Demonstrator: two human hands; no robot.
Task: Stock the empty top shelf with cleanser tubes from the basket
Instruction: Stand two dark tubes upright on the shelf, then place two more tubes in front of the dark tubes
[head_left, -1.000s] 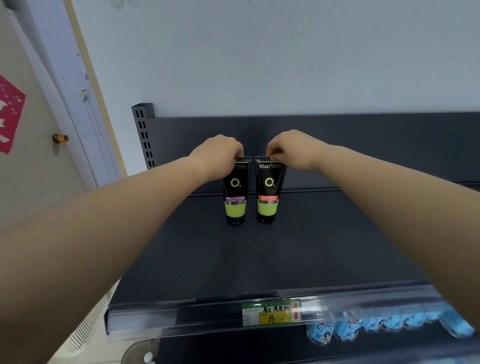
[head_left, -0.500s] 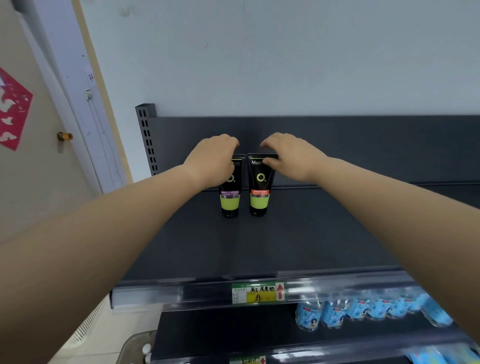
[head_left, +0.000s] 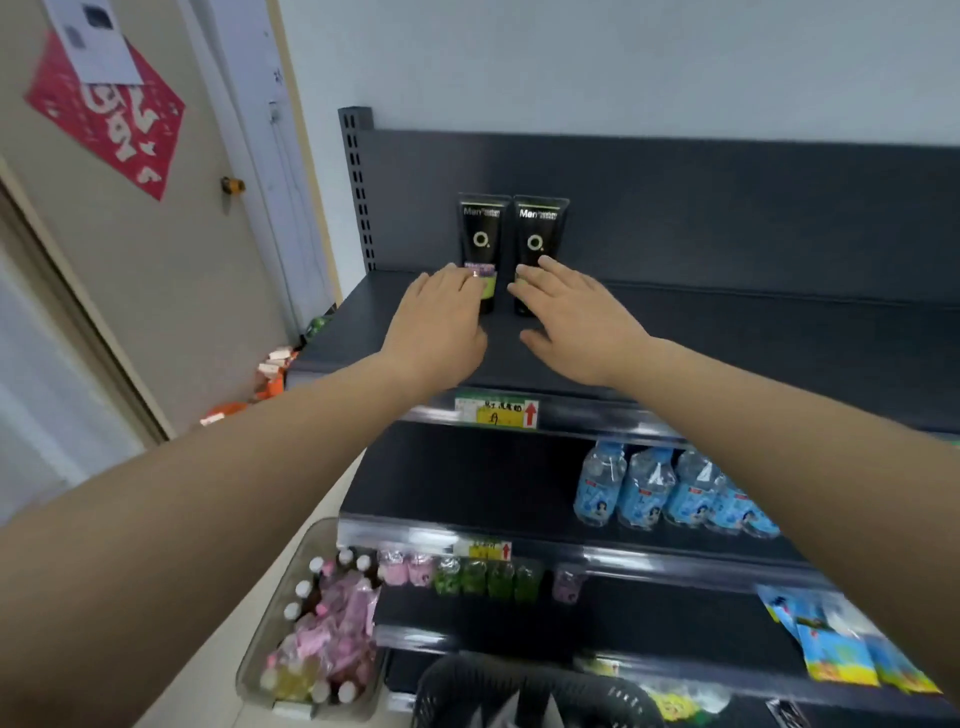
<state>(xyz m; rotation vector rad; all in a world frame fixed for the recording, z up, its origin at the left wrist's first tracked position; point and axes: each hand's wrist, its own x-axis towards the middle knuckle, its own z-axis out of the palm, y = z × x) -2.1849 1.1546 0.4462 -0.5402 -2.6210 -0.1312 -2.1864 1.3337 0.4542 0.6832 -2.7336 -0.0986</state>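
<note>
Two black cleanser tubes with green bands stand upright side by side at the back left of the dark top shelf: the left tube and the right tube. My left hand hovers in front of the left tube with straight fingers, holding nothing. My right hand is spread flat in front of the right tube, also holding nothing. Both hands cover the tubes' lower ends. The dark mesh basket sits at the bottom edge of the view; its contents are blurred.
Water bottles line the second shelf, small green and pink packs the third. A clear bin of bottles stands on the floor to the left. A door with a red paper cutting is at left.
Both hands have let go of the tube tops, opened and drawn back toward me. The tubes stay standing. The view has tipped down, revealing lower shelves and the basket.
</note>
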